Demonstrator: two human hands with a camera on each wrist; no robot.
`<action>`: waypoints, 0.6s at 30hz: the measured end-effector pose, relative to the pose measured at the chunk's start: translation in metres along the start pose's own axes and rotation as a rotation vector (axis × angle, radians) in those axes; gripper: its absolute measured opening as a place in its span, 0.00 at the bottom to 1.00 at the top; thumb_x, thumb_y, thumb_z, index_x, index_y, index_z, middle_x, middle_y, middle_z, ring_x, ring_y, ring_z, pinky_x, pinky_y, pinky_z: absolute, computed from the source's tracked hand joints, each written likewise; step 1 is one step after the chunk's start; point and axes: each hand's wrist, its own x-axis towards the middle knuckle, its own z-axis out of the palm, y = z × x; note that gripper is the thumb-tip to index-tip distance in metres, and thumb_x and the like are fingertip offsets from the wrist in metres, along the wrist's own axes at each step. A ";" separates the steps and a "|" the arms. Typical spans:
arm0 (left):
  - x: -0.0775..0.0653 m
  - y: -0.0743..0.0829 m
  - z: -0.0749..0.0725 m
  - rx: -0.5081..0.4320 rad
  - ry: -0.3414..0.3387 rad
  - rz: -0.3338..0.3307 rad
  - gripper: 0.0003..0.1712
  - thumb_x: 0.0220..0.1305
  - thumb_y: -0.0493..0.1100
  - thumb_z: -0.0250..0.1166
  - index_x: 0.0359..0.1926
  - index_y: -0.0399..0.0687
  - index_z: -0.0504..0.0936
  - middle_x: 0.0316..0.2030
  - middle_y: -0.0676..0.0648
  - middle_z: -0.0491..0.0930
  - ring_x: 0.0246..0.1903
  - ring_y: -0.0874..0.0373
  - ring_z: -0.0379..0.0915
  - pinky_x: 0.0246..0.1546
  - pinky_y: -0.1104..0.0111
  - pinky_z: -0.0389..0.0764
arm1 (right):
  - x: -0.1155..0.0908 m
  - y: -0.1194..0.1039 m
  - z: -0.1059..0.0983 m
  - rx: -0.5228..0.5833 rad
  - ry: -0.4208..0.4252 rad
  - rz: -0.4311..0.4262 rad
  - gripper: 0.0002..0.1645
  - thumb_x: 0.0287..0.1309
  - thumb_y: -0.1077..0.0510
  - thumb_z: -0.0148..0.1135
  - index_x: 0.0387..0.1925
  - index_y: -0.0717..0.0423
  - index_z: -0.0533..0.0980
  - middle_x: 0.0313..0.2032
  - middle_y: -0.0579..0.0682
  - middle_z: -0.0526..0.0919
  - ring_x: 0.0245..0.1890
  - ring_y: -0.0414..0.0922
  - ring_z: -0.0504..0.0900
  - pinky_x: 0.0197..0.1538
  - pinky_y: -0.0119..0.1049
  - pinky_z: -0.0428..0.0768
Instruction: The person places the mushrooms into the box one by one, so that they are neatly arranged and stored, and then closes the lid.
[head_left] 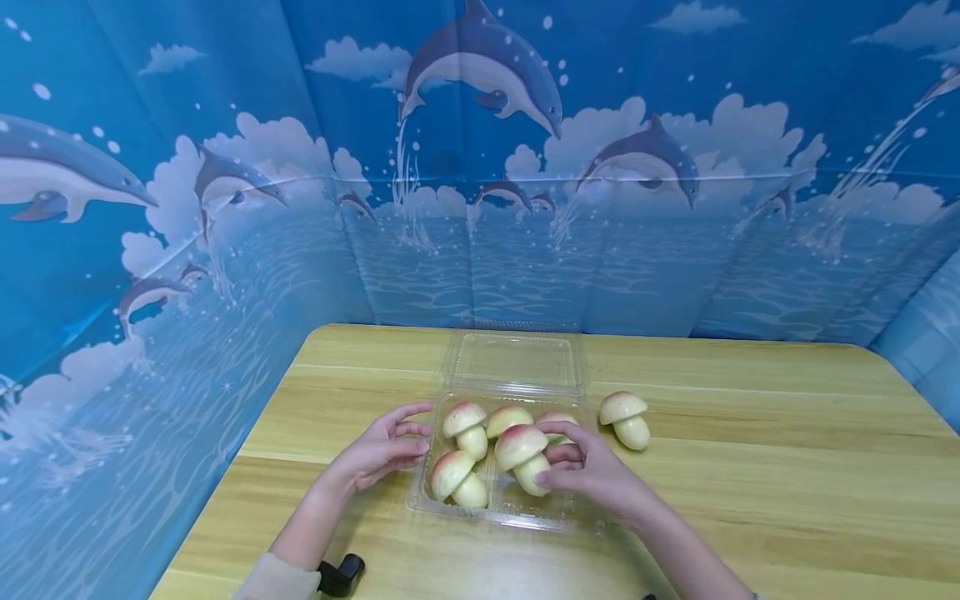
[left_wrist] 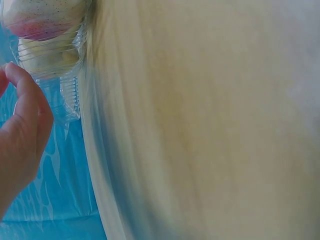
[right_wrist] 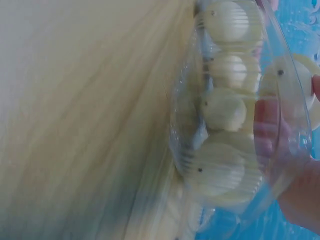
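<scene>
My right hand [head_left: 596,475] pinches a pale mushroom [head_left: 519,447] with a pink-tinged cap by its stem, over the right half of a clear plastic clamshell box [head_left: 525,523]. Several similar mushrooms are in the box: two along its left side, such as the front-left mushroom [head_left: 452,472], and others toward the back, partly hidden by the held one. Beside the box's left edge is my left hand [head_left: 382,446], its fingers loosely bent and holding nothing; whether they touch the rim I cannot tell. The right wrist view shows the held mushroom [right_wrist: 297,82] through the clear wall.
The box's clear lid [head_left: 516,360] lies folded back behind it. One more mushroom [head_left: 625,419] lies on the wooden table [head_left: 750,483] right of the box. A blue dolphin-print curtain [head_left: 480,267] stands behind and beside the table. A black object [head_left: 342,575] is at my left wrist.
</scene>
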 end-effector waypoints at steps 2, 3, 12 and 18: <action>0.000 0.000 0.000 0.000 -0.003 0.005 0.40 0.58 0.30 0.61 0.69 0.38 0.53 0.44 0.44 0.71 0.32 0.61 0.74 0.36 0.72 0.79 | 0.001 0.000 0.003 -0.013 0.000 0.006 0.42 0.48 0.64 0.67 0.63 0.66 0.59 0.39 0.58 0.81 0.39 0.49 0.81 0.44 0.38 0.78; 0.000 0.001 0.000 -0.002 -0.005 0.006 0.40 0.59 0.30 0.61 0.69 0.38 0.53 0.44 0.44 0.71 0.32 0.62 0.74 0.36 0.72 0.78 | 0.002 0.001 0.004 -0.021 0.002 0.009 0.42 0.48 0.63 0.67 0.63 0.66 0.59 0.39 0.58 0.81 0.39 0.49 0.80 0.44 0.38 0.78; -0.001 0.002 0.001 -0.004 -0.002 0.007 0.40 0.59 0.30 0.60 0.69 0.38 0.53 0.44 0.43 0.71 0.32 0.61 0.74 0.35 0.72 0.78 | 0.007 0.005 0.015 -0.075 0.023 0.031 0.42 0.46 0.62 0.69 0.63 0.64 0.61 0.39 0.57 0.78 0.40 0.49 0.79 0.42 0.39 0.80; -0.001 0.002 0.002 -0.008 0.000 0.005 0.40 0.59 0.30 0.60 0.69 0.38 0.53 0.44 0.44 0.71 0.31 0.62 0.74 0.35 0.72 0.79 | 0.009 0.009 0.020 -0.092 0.026 0.044 0.41 0.47 0.61 0.70 0.62 0.62 0.62 0.41 0.58 0.77 0.40 0.49 0.77 0.41 0.39 0.79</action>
